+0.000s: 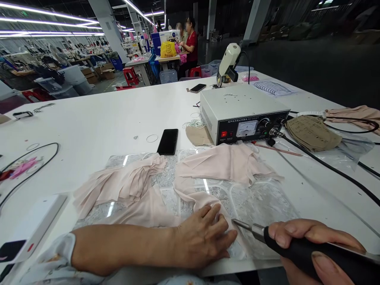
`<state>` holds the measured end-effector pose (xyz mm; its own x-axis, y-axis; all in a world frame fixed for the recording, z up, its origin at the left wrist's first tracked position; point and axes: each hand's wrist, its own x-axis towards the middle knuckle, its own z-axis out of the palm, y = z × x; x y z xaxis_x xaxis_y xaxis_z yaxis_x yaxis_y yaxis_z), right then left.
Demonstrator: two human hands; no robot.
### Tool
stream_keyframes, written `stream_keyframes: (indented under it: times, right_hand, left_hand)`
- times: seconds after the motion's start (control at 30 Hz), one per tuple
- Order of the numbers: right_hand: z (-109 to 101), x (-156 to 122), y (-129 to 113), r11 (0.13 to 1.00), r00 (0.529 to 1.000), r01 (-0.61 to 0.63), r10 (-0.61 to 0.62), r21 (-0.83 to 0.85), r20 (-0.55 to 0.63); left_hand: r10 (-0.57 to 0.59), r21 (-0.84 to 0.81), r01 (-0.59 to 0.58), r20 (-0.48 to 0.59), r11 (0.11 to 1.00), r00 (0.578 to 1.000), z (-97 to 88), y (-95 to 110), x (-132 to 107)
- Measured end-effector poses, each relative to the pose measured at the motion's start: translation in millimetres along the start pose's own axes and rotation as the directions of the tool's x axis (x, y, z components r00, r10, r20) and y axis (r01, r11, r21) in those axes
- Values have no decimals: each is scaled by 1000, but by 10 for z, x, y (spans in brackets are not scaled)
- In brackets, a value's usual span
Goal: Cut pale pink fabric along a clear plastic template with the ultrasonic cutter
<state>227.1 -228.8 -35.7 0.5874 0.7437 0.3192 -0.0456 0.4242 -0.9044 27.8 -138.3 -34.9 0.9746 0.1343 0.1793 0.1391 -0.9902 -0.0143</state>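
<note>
My left hand point(204, 236) presses down on a strip of thin pale pink fabric point(204, 197), its fingers bent and spread, gripping nothing. At the lower right, my right hand point(317, 231) wraps around the black handle of an ultrasonic cutter point(297, 248). The cutter's metal tip points left and sits at the fabric's edge, close to my left fingers; whether it touches cannot be made out. Under the cloth lies a glossy grey marbled board point(264, 204). A fanned pile of pink fabric pieces point(124, 180) rests left, and more pink fabric point(225, 162) lies behind my hand.
Behind the board stand a phone point(168, 141) and a control box point(243, 114) with a dial, a lit red switch and a black cable point(332, 166). Brown cloth pieces point(313, 132) lie right, a white device point(35, 225) left. A person point(191, 43) sits at a distant sewing machine.
</note>
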Motion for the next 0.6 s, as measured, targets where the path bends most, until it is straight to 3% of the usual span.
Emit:
stream_keyframes:
  times: [0.17,0.43,0.6]
  right_hand:
    - [163,68,-89,1000,1000,-6,5,10,25]
    - [110,98,-66,992,999,13,-7,-123,47]
    - [214,177,-125,993,995,63,-54,-101,87]
  left_hand:
    - [-3,-2,3,-9,1000,1000,22,0,-7]
    - [-5,-2,5,-28,1000,1000,-4,6,-8]
    - [-10,0,10,-42,1000,999,-1,18,-12]
